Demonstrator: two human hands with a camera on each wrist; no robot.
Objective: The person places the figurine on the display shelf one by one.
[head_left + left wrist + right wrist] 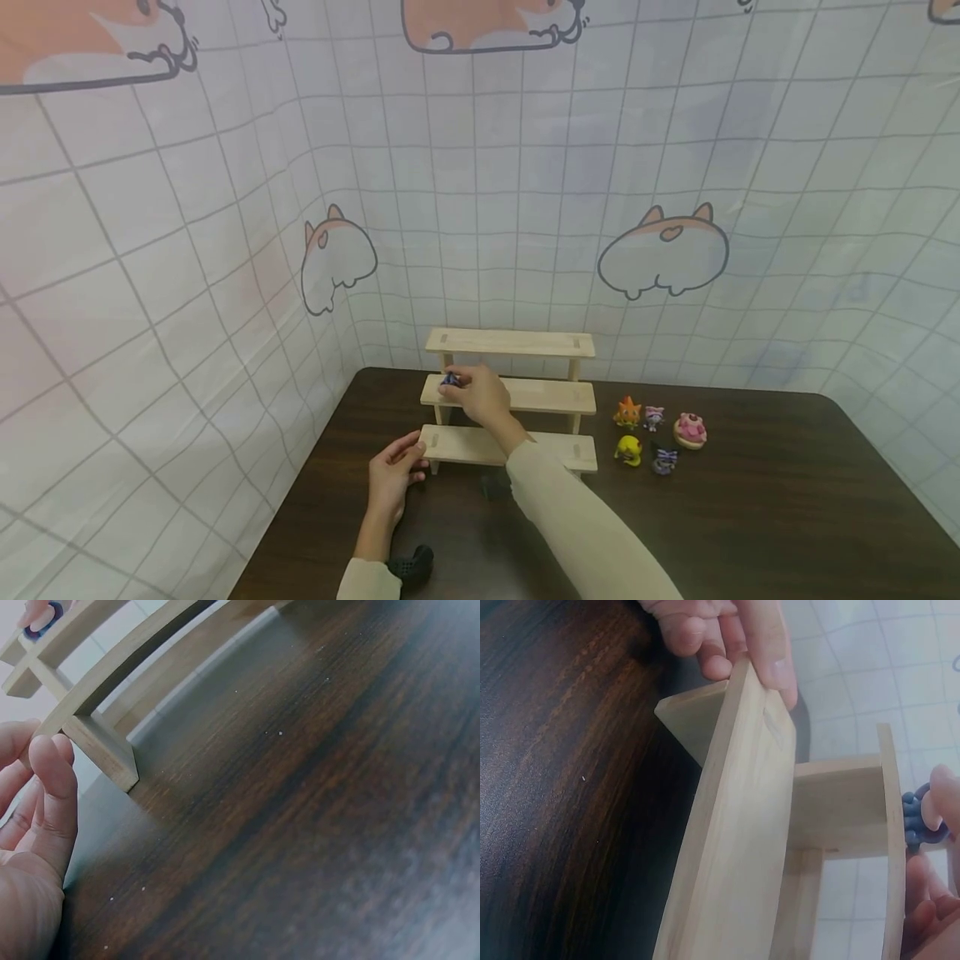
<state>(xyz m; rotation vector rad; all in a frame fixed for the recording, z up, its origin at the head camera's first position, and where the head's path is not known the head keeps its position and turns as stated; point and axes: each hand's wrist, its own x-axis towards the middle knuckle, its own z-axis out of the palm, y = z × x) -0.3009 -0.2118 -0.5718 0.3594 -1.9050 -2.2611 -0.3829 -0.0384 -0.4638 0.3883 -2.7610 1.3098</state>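
A three-step wooden display stand (517, 393) is on the dark table. With thumb and fingertips, my right hand (483, 397) pinches a small blue figurine (450, 379) at the left end of the middle step. In the right wrist view, the figurine (913, 819) is right at the step's surface, partly covered by fingers. My left hand (393, 477) holds the left end of the lowest step, a fingertip on its top and other fingers curled below. The left wrist view shows that hand (45, 802) at the step's corner, above a stand leg (105, 750).
Right of the stand are an orange figurine (627, 413), a pink-and-white one (654, 417), a yellow one (628, 451), a dark striped one (663, 459) and a pink-topped tart-like piece (690, 431). Gridded cloth (510, 208) hangs behind and at the sides.
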